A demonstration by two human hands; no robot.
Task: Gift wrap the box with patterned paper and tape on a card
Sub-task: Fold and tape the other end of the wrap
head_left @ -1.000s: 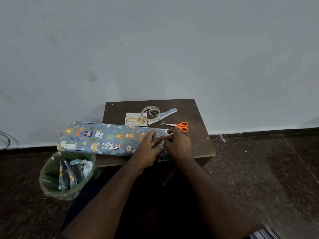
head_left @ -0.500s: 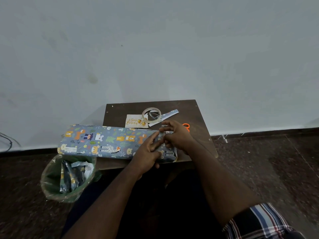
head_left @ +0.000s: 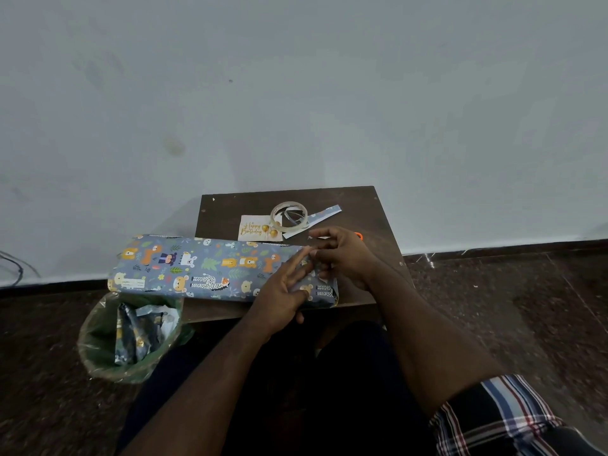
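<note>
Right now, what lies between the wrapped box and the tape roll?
In the head view, the birthday card lies between the wrapped box and tape roll, partly under the roll.

The box [head_left: 204,269] is covered in smooth blue patterned paper [head_left: 164,258] with a soft sheen. The counter [head_left: 358,205] is dark brown wood, matt and a little scuffed. On it, the tape roll [head_left: 289,216] is clear glossy plastic, and the card [head_left: 255,228] is pale matt paper with shiny gold lettering. The scissors [head_left: 359,236] show an orange plastic handle. The bin [head_left: 98,340] is lined with thin, crinkled green plastic. The floor [head_left: 493,307] is dark speckled polished stone.
</note>
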